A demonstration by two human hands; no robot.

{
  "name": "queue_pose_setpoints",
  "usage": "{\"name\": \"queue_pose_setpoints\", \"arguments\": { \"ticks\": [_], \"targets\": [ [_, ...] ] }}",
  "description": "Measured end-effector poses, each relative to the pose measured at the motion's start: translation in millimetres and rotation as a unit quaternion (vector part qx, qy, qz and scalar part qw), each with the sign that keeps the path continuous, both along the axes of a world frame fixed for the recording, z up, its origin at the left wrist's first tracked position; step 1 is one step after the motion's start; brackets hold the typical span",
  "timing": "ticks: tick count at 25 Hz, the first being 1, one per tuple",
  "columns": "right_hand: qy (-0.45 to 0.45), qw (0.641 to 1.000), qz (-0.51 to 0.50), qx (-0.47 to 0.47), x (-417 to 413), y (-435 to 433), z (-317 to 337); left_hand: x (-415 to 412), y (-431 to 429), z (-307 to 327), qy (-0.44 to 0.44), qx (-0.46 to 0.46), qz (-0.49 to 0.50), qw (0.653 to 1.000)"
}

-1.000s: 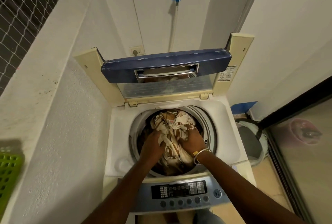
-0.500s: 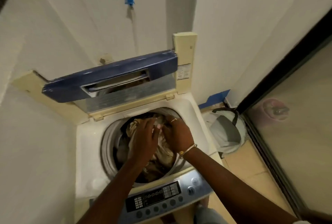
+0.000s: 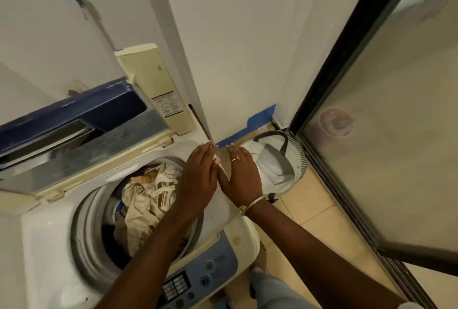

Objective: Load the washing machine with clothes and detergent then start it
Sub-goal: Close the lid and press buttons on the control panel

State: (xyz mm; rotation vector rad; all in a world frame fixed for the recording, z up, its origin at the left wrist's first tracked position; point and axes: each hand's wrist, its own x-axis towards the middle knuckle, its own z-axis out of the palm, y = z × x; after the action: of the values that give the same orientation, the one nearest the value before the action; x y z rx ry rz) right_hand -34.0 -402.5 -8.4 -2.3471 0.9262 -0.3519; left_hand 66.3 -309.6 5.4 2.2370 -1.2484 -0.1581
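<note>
The top-loading washing machine point(image 3: 49, 239) fills the lower left, its blue-edged lid point(image 3: 74, 115) folded upright. Beige clothes with brown stripes point(image 3: 146, 199) lie in the drum. My left hand point(image 3: 198, 179) is flat and empty above the drum's right rim, fingers stretched toward the wall. My right hand point(image 3: 241, 174), with a ring and a bangle, is also flat and empty, over the machine's right edge just left of a white laundry basket point(image 3: 275, 164) on the floor. No detergent is in view.
The control panel point(image 3: 198, 276) with buttons is at the machine's front. A white wall corner with blue tape point(image 3: 257, 120) stands behind the basket. A dark-framed frosted glass door point(image 3: 371, 135) runs along the right beside a narrow tiled floor strip.
Both hands have come up out of the drum, let go of the striped clothes and moved right toward the basket. My view has swung right.
</note>
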Motion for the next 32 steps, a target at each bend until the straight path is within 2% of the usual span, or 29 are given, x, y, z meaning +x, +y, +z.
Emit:
{"name": "queue_pose_setpoints", "arguments": {
  "ticks": [5, 10, 13, 20, 25, 32],
  "targets": [
    [0.028, 0.999, 0.018, 0.012, -8.4, -27.5, -18.4, -11.0, -30.4, -14.3, 0.014, 0.028, -0.015, 0.999],
    [-0.006, 0.999, -0.007, 0.049, -9.6, -33.5, -7.8, -12.6, -30.5, -8.4, 0.012, 0.037, 0.006, 0.999],
    [-0.027, 0.998, 0.019, 0.054, -6.0, -22.1, 1.2, -12.5, -12.7, 2.6, 0.004, 0.051, 0.040, 0.998],
    [-0.078, 0.985, 0.121, 0.093, 19.8, 55.3, 25.0, -3.6, 85.0, 14.1, 0.040, 0.023, 0.132, 0.990],
    [-0.023, 0.975, 0.193, 0.105, 33.9, 122.3, 15.4, 5.5, 182.1, 8.0, 0.044, 0.025, 0.205, 0.977],
    [0.005, 0.978, 0.204, 0.047, 37.1, 176.4, 8.6, 5.4, 272.5, -5.4, 0.060, 0.036, 0.203, 0.977]
  ]
}}
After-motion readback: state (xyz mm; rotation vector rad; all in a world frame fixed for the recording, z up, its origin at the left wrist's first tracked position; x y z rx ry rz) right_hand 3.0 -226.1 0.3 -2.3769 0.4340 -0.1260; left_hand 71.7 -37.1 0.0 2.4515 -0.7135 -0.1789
